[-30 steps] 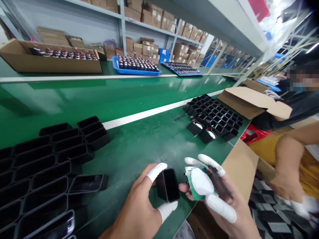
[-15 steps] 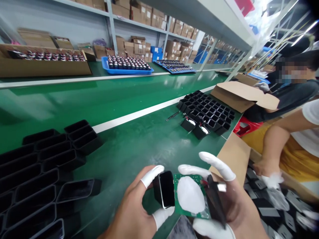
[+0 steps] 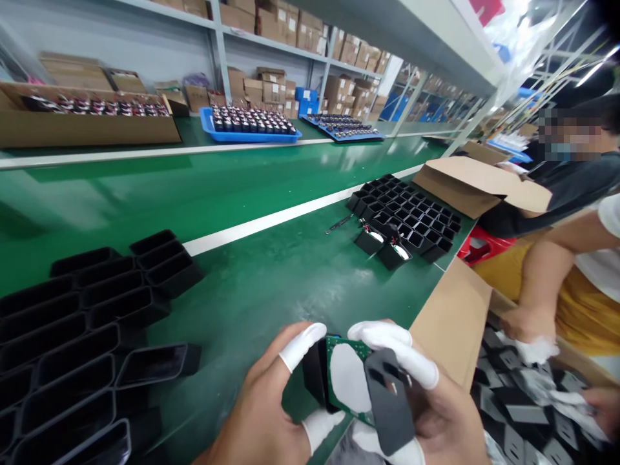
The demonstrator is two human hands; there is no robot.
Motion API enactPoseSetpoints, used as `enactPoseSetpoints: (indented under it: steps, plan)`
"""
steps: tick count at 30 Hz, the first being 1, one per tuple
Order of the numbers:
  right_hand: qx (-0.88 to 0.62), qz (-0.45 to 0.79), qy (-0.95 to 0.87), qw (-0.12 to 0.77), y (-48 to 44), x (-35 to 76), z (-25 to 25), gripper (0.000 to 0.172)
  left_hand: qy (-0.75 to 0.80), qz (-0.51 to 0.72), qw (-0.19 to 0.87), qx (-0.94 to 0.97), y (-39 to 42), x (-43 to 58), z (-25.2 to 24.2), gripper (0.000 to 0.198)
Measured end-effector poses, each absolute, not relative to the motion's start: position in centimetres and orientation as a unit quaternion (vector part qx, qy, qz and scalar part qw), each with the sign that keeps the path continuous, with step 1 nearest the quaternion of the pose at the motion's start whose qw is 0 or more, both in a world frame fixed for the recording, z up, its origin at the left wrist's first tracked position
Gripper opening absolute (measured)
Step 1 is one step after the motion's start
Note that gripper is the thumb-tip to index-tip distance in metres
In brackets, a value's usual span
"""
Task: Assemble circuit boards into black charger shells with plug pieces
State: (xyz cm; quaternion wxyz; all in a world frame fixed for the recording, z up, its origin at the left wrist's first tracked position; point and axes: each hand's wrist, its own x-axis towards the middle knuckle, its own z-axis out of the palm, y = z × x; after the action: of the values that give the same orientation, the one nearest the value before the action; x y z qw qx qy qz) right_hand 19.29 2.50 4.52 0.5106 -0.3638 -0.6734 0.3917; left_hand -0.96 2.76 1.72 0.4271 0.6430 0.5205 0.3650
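My left hand (image 3: 271, 400), white covers on its fingertips, grips a small black plastic case (image 3: 314, 378) between thumb and fingers. A green circuit board (image 3: 334, 352) with a white pad (image 3: 349, 378) stands at the mouth of that case; how far its edge is inside is hidden. Fingers of my right hand (image 3: 443, 403), also with white covers, close round the board and a dark flat end plate (image 3: 390, 403) at the board's outer side. Below the hands lies a greyish, partly hidden object (image 3: 346, 449).
Many empty black cases (image 3: 62, 336) stand at left; another block of cases (image 3: 407, 206) is further right, two filled cases (image 3: 382, 245) before it. A carton of black parts (image 3: 523, 413) is at right, with a co-worker's arm (image 3: 547, 284) over it. Trays (image 3: 252, 132) line the back.
My right hand has moved left, bringing the circuit board up to the case mouth. The end plate has turned its flat face toward me. The left hand still holds the case.
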Motion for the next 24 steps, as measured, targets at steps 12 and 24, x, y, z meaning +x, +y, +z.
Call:
enactPoseSetpoints:
  steps: [12,24]
  plan:
    - [-0.312,0.392,-0.770,0.396,3.7,20.6,4.9,0.070,0.503,0.372,0.383,0.680,3.2,-1.0,2.8,0.057]
    - [-0.340,0.386,-0.764,0.389,3.6,20.0,5.1,0.069,0.492,0.372,0.408,0.673,3.4,-0.8,3.0,0.064]
